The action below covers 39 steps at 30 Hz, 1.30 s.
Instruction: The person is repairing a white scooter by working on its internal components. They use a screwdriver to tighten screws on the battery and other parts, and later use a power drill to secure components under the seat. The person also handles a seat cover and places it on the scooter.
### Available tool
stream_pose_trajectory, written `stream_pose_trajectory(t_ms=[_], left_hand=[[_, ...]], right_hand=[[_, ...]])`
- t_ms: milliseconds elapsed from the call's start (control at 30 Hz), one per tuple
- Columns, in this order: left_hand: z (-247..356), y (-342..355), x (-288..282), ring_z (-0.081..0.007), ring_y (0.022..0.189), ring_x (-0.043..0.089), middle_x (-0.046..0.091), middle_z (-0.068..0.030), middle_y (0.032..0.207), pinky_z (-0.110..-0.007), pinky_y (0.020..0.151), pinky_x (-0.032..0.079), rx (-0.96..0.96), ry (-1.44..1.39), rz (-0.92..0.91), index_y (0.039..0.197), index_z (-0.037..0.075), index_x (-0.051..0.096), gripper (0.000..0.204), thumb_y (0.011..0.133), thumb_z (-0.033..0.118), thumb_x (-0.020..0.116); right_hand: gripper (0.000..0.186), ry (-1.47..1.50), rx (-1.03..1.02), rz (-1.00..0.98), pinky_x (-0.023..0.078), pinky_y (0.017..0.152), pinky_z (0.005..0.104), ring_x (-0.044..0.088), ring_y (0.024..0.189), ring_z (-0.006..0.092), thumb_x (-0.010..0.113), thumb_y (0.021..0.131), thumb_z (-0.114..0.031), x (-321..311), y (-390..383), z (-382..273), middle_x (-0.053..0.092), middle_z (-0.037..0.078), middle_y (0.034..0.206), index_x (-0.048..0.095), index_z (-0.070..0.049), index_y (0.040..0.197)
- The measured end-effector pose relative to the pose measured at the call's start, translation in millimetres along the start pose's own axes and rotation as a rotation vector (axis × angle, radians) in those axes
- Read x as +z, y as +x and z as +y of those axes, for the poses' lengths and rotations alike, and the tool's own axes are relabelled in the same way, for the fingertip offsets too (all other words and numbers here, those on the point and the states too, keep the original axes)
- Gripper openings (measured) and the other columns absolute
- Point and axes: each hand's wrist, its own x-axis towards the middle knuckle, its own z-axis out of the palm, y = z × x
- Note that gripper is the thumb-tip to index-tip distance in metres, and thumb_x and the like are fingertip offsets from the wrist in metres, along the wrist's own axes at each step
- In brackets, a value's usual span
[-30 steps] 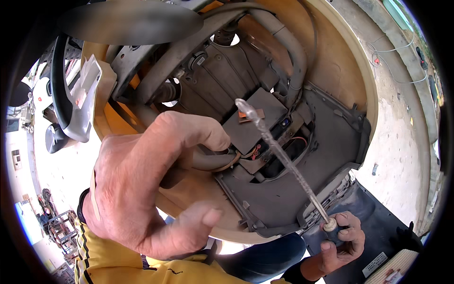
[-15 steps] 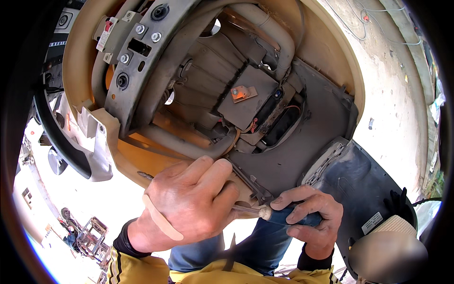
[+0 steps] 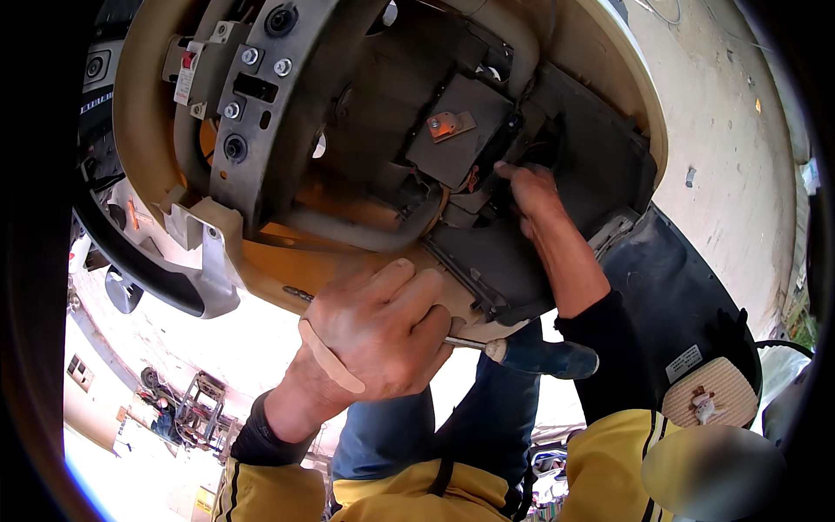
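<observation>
Right hand (image 3: 534, 195) off screwdriver (image 3: 550, 358), fingers (image 3: 509, 170) partly hidden

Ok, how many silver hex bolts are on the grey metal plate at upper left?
3: left bolt and right bolt above the dark slot, lower bolt below-left of it. The plate runs past the top edge; others may be out of view.

A long screwdriver (image 3: 522, 352) with a blue handle (image 3: 558, 359) and a pale collar (image 3: 497, 350) lies slantwise through the closed left hand (image 3: 374, 331), handle jutting out rightward and slightly lower, dark metal tip (image 3: 297, 293) showing on the other side.
</observation>
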Motion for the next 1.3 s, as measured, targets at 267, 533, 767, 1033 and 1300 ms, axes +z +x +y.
stream_pose_trajectory(t_ms=[267,533,767,1033,1300], left_hand=[[1.9,5.2,1.2,-0.0213,0.065,0.055,0.048,-0.0040,0.076,-0.036,0.055,0.045,-0.046,-0.056,0.007,0.064,0.011,0.059,0.022,0.060,0.022,0.077],[2.0,4.9,-4.2,-0.0209,0.081,0.061,0.052,-0.0032,0.083,-0.036,0.066,0.051,-0.118,-0.079,-0.100,0.072,0.011,0.064,0.018,0.065,0.023,0.076],[-1.3,6.8,1.8,-0.0209,0.065,0.058,0.059,-0.0052,0.082,-0.033,0.051,0.045,-0.098,-0.103,-0.034,0.066,0.009,0.061,0.019,0.062,0.019,0.077],[0.0,6.3,1.7,-0.0205,0.068,0.060,0.059,-0.0046,0.082,-0.034,0.052,0.046,-0.126,-0.106,-0.032,0.066,0.009,0.062,0.020,0.058,0.021,0.077],[0.2,6.2,2.8,-0.0206,0.068,0.061,0.060,-0.0052,0.084,-0.035,0.054,0.048,-0.154,-0.106,-0.044,0.067,0.009,0.063,0.020,0.059,0.020,0.078]], right_hand=[[0.038,0.296,-0.010,-0.097,0.047,0.100,0.0444,0.060,0.114,0.0292,0.074,0.088,-0.012,21.3,106.6,56.4,0.063,0.012,0.127,0.060,-0.002,0.123],[0.034,0.584,0.044,-0.087,0.046,0.099,0.0442,0.057,0.114,0.0247,0.064,0.089,-0.007,21.3,104.5,45.5,0.061,0.006,0.118,0.062,-0.011,0.123],[0.031,0.575,0.121,-0.283,0.046,0.099,0.0469,0.059,0.112,0.0225,0.066,0.090,-0.012,-5.1,120.9,38.8,0.062,0.003,0.118,0.061,-0.015,0.121],[0.032,0.416,0.136,-0.179,0.045,0.089,0.0421,0.057,0.104,0.0185,0.077,0.090,-0.031,4.7,99.3,13.5,0.063,0.001,0.115,0.062,-0.017,0.116],[0.030,0.842,0.166,-0.069,0.033,0.070,0.0401,0.039,0.076,0.0163,0.075,0.092,-0.041,16.4,93.7,11.7,0.049,-0.003,0.094,0.063,-0.021,0.110]])
